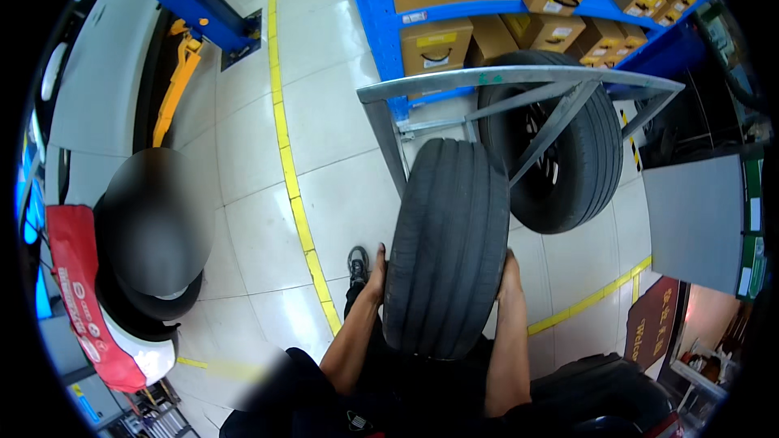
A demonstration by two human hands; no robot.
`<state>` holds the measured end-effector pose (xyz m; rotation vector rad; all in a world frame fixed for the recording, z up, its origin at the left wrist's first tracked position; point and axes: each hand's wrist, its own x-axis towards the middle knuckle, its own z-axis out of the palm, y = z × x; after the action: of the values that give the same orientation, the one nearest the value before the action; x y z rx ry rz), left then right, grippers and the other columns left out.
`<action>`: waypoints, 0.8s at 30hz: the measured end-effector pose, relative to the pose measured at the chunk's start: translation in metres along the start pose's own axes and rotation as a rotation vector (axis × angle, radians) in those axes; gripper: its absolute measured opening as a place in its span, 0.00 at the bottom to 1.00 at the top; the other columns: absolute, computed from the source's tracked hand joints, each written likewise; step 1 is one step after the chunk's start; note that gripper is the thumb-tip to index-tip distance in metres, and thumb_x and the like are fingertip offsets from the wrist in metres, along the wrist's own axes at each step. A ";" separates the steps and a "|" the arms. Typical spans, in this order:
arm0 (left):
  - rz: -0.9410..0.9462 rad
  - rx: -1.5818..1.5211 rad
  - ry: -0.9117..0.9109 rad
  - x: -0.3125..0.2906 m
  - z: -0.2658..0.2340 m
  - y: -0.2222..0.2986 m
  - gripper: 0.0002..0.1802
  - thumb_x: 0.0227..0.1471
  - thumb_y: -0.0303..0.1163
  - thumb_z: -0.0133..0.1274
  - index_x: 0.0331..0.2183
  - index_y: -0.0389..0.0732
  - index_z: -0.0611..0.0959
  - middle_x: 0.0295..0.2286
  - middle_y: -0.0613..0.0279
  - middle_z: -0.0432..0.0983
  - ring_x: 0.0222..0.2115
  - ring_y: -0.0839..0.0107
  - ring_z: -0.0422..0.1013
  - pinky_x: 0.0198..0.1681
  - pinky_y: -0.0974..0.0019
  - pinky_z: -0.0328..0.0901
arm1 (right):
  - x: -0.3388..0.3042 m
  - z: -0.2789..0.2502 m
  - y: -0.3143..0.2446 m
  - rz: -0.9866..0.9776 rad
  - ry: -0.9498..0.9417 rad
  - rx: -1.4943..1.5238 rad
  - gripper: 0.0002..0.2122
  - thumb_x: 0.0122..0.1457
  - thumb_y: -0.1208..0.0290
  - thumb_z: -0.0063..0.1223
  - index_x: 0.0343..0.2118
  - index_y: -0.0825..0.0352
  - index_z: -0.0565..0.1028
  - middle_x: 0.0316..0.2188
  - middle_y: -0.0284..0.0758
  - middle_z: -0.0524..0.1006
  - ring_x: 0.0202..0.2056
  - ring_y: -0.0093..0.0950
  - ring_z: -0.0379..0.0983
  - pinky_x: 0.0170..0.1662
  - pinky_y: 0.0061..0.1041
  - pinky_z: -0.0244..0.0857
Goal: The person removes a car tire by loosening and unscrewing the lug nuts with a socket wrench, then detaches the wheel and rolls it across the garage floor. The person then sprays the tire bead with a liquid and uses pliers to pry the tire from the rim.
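A black car tire [446, 243] stands upright in front of my body, its grooved tread facing up toward me. My left hand [377, 272] presses against its left sidewall, and my right hand [509, 277] grips the opposite sidewall. Most of my fingers are hidden behind the tire's edges. Just beyond it is a grey metal frame [519, 75] with slanted bars. A second tire [596, 154], with a dark rim inside, stands at the frame's right side, partly behind its bars.
Blue shelving [369, 32] with brown cardboard boxes [434, 45] rises ahead. At left are a car with a red and white cover [89, 300], a yellow lift arm [174, 85] and a blue post [195, 0]. Yellow floor lines [290, 178] run alongside. A grey cabinet [698, 219] stands right.
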<state>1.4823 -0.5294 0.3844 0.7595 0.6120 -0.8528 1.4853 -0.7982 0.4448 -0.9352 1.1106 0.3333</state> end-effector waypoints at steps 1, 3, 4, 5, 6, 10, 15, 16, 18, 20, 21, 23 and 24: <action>-0.010 -0.040 0.019 -0.008 0.002 0.004 0.49 0.51 0.69 0.25 0.56 0.35 0.62 0.51 0.50 0.64 0.50 0.56 0.63 0.53 0.59 0.60 | 0.003 0.010 -0.009 0.046 -0.011 -0.014 0.24 0.64 0.58 0.21 0.52 0.71 0.63 0.46 0.48 0.69 0.46 0.38 0.67 0.50 0.35 0.63; 0.000 0.033 0.135 -0.018 0.020 0.011 0.48 0.51 0.68 0.26 0.54 0.34 0.64 0.49 0.50 0.66 0.49 0.59 0.65 0.52 0.61 0.61 | 0.001 0.029 -0.035 0.140 -0.032 -0.047 0.24 0.64 0.58 0.22 0.54 0.71 0.62 0.49 0.47 0.68 0.49 0.37 0.65 0.52 0.33 0.60; 0.014 0.086 0.166 -0.012 0.029 0.015 0.48 0.52 0.68 0.26 0.54 0.33 0.65 0.49 0.50 0.67 0.48 0.60 0.65 0.51 0.62 0.61 | 0.011 0.022 -0.037 0.063 -0.053 -0.012 0.25 0.64 0.57 0.21 0.55 0.70 0.61 0.50 0.47 0.67 0.50 0.37 0.65 0.53 0.33 0.60; 0.028 0.141 0.197 -0.005 0.039 0.021 0.47 0.52 0.67 0.26 0.53 0.33 0.66 0.49 0.50 0.67 0.48 0.61 0.66 0.51 0.63 0.62 | 0.030 0.009 -0.033 -0.013 -0.074 0.023 0.25 0.64 0.56 0.21 0.56 0.69 0.60 0.51 0.46 0.66 0.51 0.37 0.64 0.54 0.33 0.59; 0.090 0.159 0.192 0.009 0.030 0.016 0.47 0.52 0.67 0.27 0.52 0.31 0.67 0.48 0.50 0.68 0.46 0.62 0.67 0.50 0.64 0.62 | 0.042 -0.002 -0.021 -0.060 -0.092 0.059 0.26 0.64 0.55 0.20 0.57 0.69 0.59 0.52 0.46 0.65 0.52 0.37 0.63 0.55 0.33 0.58; -0.009 -0.058 0.124 0.020 -0.005 -0.008 0.43 0.55 0.63 0.28 0.49 0.30 0.70 0.42 0.50 0.73 0.40 0.63 0.72 0.46 0.69 0.66 | 0.042 -0.003 -0.014 0.031 -0.030 -0.045 0.28 0.64 0.51 0.23 0.59 0.69 0.53 0.57 0.45 0.58 0.56 0.36 0.57 0.57 0.33 0.54; 0.247 0.276 0.309 -0.014 0.024 -0.006 0.37 0.58 0.56 0.29 0.46 0.29 0.72 0.39 0.48 0.73 0.38 0.63 0.72 0.42 0.65 0.66 | 0.012 -0.007 -0.026 -0.020 -0.045 -0.025 0.29 0.62 0.50 0.27 0.57 0.69 0.57 0.53 0.48 0.63 0.51 0.39 0.63 0.51 0.35 0.62; 0.348 0.389 0.347 -0.021 0.027 -0.011 0.36 0.58 0.55 0.30 0.46 0.29 0.72 0.39 0.47 0.74 0.38 0.63 0.71 0.42 0.64 0.65 | 0.012 -0.007 -0.024 -0.014 -0.024 -0.007 0.27 0.63 0.51 0.29 0.56 0.69 0.59 0.51 0.46 0.65 0.49 0.37 0.65 0.49 0.34 0.63; 0.565 0.845 0.538 -0.039 0.039 -0.019 0.36 0.51 0.51 0.47 0.49 0.27 0.67 0.39 0.42 0.72 0.41 0.57 0.69 0.46 0.61 0.62 | 0.018 0.001 -0.021 -0.012 -0.018 -0.046 0.26 0.62 0.52 0.30 0.55 0.69 0.61 0.49 0.45 0.68 0.48 0.35 0.66 0.48 0.32 0.64; 0.583 0.951 0.558 -0.053 0.052 -0.029 0.41 0.44 0.48 0.56 0.51 0.28 0.63 0.41 0.41 0.70 0.43 0.55 0.68 0.48 0.60 0.60 | 0.016 -0.003 -0.013 -0.023 0.019 -0.136 0.28 0.62 0.50 0.30 0.55 0.69 0.61 0.49 0.47 0.67 0.48 0.36 0.67 0.48 0.33 0.64; 0.567 0.899 0.561 -0.054 0.051 -0.032 0.43 0.42 0.47 0.59 0.52 0.28 0.62 0.42 0.40 0.69 0.43 0.54 0.68 0.49 0.60 0.60 | 0.016 -0.002 -0.013 -0.031 0.024 -0.155 0.28 0.62 0.50 0.30 0.55 0.69 0.62 0.48 0.47 0.68 0.48 0.36 0.67 0.48 0.33 0.64; 0.579 0.840 0.562 -0.051 0.049 -0.039 0.45 0.39 0.44 0.61 0.52 0.29 0.61 0.43 0.40 0.69 0.44 0.53 0.67 0.49 0.60 0.59 | 0.016 0.001 -0.012 -0.051 0.036 -0.193 0.27 0.62 0.50 0.31 0.54 0.69 0.62 0.46 0.47 0.69 0.47 0.35 0.67 0.48 0.33 0.64; 0.609 0.824 0.560 -0.049 0.052 -0.043 0.45 0.38 0.43 0.62 0.52 0.28 0.61 0.43 0.40 0.68 0.45 0.53 0.67 0.50 0.60 0.59 | 0.021 -0.001 -0.015 -0.002 0.044 -0.143 0.26 0.61 0.51 0.33 0.53 0.69 0.64 0.45 0.46 0.71 0.46 0.33 0.68 0.47 0.32 0.65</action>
<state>1.4296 -0.5681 0.4370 1.8623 0.4522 -0.2816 1.5035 -0.8124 0.4337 -1.0740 1.1370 0.3964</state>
